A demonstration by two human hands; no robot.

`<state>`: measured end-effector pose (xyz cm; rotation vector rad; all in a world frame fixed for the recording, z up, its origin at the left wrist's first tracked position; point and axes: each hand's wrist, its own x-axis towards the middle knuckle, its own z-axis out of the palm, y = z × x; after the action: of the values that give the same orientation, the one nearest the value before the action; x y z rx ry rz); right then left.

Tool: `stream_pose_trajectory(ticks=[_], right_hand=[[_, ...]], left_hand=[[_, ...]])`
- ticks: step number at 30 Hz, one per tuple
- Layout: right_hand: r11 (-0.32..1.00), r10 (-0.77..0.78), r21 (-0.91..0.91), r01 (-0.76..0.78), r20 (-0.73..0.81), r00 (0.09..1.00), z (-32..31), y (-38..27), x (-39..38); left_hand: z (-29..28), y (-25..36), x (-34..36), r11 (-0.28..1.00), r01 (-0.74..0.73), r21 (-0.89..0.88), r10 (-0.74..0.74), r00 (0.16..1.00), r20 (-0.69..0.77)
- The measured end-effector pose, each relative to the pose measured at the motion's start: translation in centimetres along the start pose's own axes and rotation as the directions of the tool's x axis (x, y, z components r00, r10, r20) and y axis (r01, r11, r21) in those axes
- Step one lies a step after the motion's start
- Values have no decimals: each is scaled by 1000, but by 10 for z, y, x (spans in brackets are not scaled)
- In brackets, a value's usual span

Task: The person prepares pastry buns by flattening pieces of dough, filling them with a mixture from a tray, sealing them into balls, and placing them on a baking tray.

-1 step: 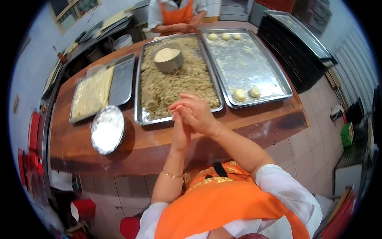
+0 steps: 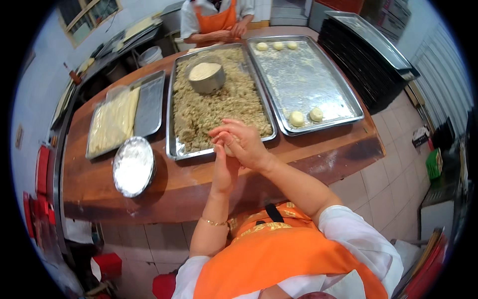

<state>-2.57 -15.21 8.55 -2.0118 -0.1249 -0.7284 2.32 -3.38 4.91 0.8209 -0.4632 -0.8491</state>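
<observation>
1. Dough (image 2: pixel 231 149), a pale piece mostly hidden by fingers, sits between the two hands in the head view, in front of the person's body and at the near rim of the middle tray (image 2: pixel 176 150).
2. The right hand (image 2: pixel 250 147) curves over the piece with its fingers bent; the left hand (image 2: pixel 226 172) is upright against it from the other side, so both are closed around it. The left fingertips are largely covered.
3. The middle tray holds a crumbly tan mixture (image 2: pixel 199 117). A round metal container (image 2: pixel 209 86), filled with a pale substance, stands in it toward the far end.
4. On the right tray (image 2: pixel 318 82), three round pale pieces (image 2: pixel 278 46) lie along the far edge and two larger-looking ones (image 2: pixel 297 118) near the close edge.
5. The left tray (image 2: pixel 150 112) bears long pale strips (image 2: pixel 114 124), partly under clear plastic. Just beside its near end is a bowl (image 2: pixel 120 186) of white powder (image 2: pixel 133 164).
6. Across the wooden table (image 2: pixel 94 194), a co-worker in an orange apron (image 2: pixel 218 22) has both hands close together.
</observation>
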Motion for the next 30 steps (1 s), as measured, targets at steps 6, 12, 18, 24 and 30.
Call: stream_pose_trajectory(ticks=[6, 12, 18, 24, 30], right_hand=[[978, 23, 209, -27, 22, 1000, -8, 0, -5], [972, 118, 206, -114, -6, 993, -15, 15, -12], [992, -124, -16, 124, -210, 970, -5, 18, -10], [973, 44, 228, -46, 14, 999, -22, 12, -10], [990, -15, 139, 14, 10, 1000, -16, -1, -8]], left_hand=[[-30, -13, 9, 999, 36, 0, -35, 981, 193], [14, -11, -2, 999, -27, 30, 27, 1000, 16], [-25, -18, 7, 996, 68, 51, -75, 985, 158], [11, -29, -2, 990, -74, 121, 75, 997, 2], [-18, -28, 3, 998, 50, 41, -54, 994, 98]])
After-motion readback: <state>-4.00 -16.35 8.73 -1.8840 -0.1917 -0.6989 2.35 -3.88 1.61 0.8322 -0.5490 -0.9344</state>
